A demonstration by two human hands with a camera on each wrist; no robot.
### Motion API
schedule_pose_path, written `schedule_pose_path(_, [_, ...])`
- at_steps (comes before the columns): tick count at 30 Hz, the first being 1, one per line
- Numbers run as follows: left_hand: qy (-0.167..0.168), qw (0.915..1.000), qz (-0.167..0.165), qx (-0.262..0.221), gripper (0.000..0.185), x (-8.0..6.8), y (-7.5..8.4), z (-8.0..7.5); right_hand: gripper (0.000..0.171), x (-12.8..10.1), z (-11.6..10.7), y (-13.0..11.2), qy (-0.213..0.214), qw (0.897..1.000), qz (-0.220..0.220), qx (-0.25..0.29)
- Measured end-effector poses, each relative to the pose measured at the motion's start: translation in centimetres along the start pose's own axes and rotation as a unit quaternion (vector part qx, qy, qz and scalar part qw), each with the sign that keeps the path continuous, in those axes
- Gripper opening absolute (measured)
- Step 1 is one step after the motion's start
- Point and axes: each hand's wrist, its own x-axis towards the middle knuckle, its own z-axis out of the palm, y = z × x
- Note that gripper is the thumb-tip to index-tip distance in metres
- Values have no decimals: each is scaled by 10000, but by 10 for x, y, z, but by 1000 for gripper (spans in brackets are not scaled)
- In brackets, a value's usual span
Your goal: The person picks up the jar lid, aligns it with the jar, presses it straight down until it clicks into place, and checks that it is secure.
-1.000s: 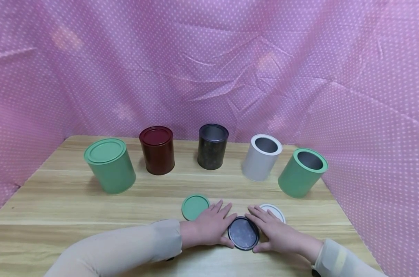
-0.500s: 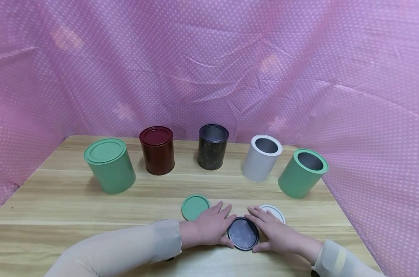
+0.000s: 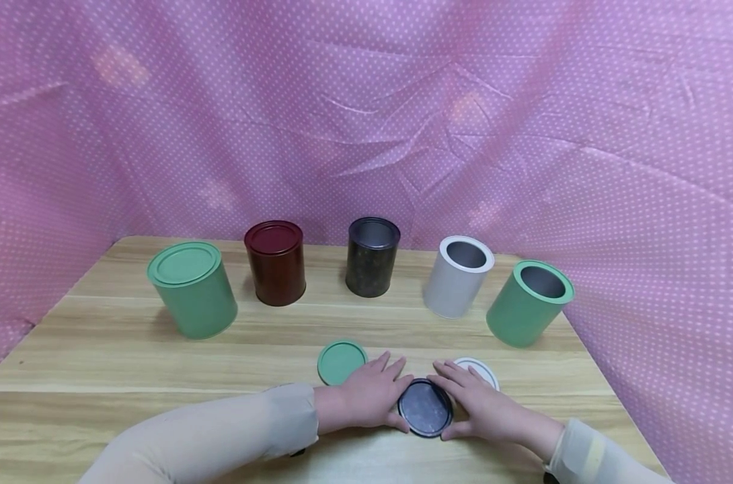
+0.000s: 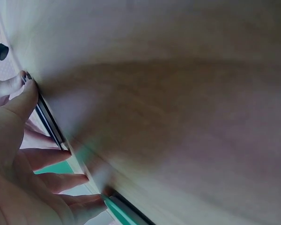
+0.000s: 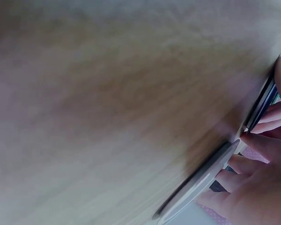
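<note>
A round black can lid (image 3: pixel 426 407) lies on the wooden table (image 3: pixel 269 349) between the two hands in the head view. Along its left edge the left hand (image 3: pixel 369 396) rests with thumb and forefinger spread, touching the rim. The right hand (image 3: pixel 478 407) mirrors this on the right edge. In the left wrist view, the fingers (image 4: pixel 49 182) reach out fairly straight, low over the table. Under the left hand's far side sits a green lid (image 3: pixel 341 363), partly covered. Part of a white lid (image 3: pixel 480 371) shows beyond the right fingers; its rim (image 5: pixel 199 185) appears in the right wrist view.
Across the back stand several cans: a green lidded can (image 3: pixel 200 296), a dark red lidded can (image 3: pixel 278 269), a black can without a lid (image 3: pixel 371 269), a white one without a lid (image 3: pixel 454 286) and a green one without a lid (image 3: pixel 524 312). Pink dotted cloth (image 3: pixel 366 121) surrounds the table.
</note>
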Motion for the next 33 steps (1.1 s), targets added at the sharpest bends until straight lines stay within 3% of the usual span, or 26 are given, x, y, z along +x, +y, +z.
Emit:
schedule_pose_path(25, [68, 9991, 66, -406, 77, 1, 4, -7, 85, -7, -3, 3, -2, 9993, -116, 343])
schedule_pose_path(33, [275, 9974, 89, -661, 75, 2, 2, -9, 85, -8, -4, 4, 311, 9986, -253, 334])
